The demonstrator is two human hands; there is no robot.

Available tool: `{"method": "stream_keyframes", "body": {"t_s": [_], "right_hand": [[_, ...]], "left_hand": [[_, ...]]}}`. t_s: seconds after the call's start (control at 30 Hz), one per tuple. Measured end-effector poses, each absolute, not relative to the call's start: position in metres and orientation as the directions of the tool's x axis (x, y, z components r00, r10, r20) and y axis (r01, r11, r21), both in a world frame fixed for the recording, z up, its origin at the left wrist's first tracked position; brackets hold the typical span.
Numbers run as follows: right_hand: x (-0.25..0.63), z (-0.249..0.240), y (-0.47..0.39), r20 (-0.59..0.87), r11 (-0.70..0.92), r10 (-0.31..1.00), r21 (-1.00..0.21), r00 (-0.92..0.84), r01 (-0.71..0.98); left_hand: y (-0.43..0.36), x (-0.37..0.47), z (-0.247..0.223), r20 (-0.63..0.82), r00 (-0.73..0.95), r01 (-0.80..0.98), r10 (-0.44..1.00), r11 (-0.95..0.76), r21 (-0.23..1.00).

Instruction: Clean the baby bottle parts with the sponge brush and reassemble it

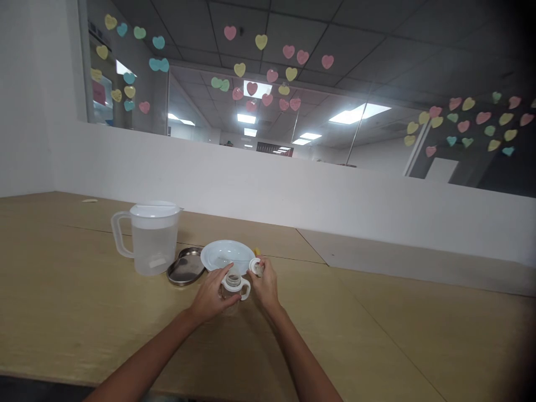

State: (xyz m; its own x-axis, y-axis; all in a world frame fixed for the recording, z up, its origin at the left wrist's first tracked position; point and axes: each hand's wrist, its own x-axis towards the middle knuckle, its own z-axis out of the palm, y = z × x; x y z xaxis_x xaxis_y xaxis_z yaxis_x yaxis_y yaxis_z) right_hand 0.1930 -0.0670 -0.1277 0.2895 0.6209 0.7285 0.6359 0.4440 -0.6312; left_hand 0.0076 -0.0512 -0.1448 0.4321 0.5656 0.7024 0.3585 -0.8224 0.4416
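My left hand [211, 296] is wrapped round a small clear bottle [233, 279] that has a white collar and a white side handle. The bottle's mouth is uncovered and faces up toward me. Just to its right, my right hand [266, 282] pinches a round white cap [255, 266], held apart from the bottle with its hollow side partly showing. Behind both hands lies a white bowl [228, 245], its near rim partly hidden by my fingers. What the bowl holds is too unclear to tell.
A lidded translucent pitcher [154, 240] stands at the left, handle pointing left. Beside it is a metal kidney dish [186, 267]. A small yellow thing [257, 252] shows behind my right hand. The wooden table [377, 335] meets a white wall [251, 184] under a window with heart-shaped notes.
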Motion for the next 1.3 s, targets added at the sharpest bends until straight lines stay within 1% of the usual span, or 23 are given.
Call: {"method": "stream_keyframes", "body": {"t_s": [0.17, 0.33, 0.57, 0.67, 0.87, 1.0, 1.1, 1.3], "right_hand": [[0.193, -0.126, -0.069, 0.735, 0.433, 0.62, -0.612, 0.274, 0.662], [0.195, -0.127, -0.069, 0.761, 0.448, 0.61, -0.563, 0.223, 0.695], [0.196, -0.127, -0.067, 0.829, 0.459, 0.52, -0.474, 0.205, 0.751], [0.196, -0.127, -0.067, 0.841, 0.461, 0.51, -0.444, 0.18, 0.769], [0.192, -0.129, -0.069, 0.815, 0.456, 0.568, -0.424, 0.111, 0.782], [0.19, -0.13, -0.072, 0.78, 0.419, 0.621, -0.416, 0.08, 0.807], [0.189, -0.129, -0.075, 0.756, 0.362, 0.652, -0.386, 0.065, 0.849], [0.188, -0.12, -0.08, 0.707, 0.191, 0.703, -0.291, 0.077, 0.937]], "left_hand": [[-0.052, 0.007, -0.144, 0.691, 0.441, 0.361, 0.573, -0.818, 0.448], [-0.051, 0.008, -0.146, 0.687, 0.445, 0.36, 0.575, -0.817, 0.451], [-0.051, 0.007, -0.146, 0.704, 0.433, 0.363, 0.563, -0.824, 0.435], [-0.052, 0.007, -0.144, 0.694, 0.44, 0.364, 0.57, -0.82, 0.442], [-0.052, 0.008, -0.144, 0.697, 0.434, 0.366, 0.571, -0.819, 0.443], [-0.051, 0.008, -0.145, 0.696, 0.444, 0.36, 0.565, -0.823, 0.439], [-0.051, 0.008, -0.146, 0.698, 0.441, 0.355, 0.564, -0.824, 0.442], [-0.051, 0.008, -0.146, 0.688, 0.447, 0.366, 0.572, -0.819, 0.443]]}}
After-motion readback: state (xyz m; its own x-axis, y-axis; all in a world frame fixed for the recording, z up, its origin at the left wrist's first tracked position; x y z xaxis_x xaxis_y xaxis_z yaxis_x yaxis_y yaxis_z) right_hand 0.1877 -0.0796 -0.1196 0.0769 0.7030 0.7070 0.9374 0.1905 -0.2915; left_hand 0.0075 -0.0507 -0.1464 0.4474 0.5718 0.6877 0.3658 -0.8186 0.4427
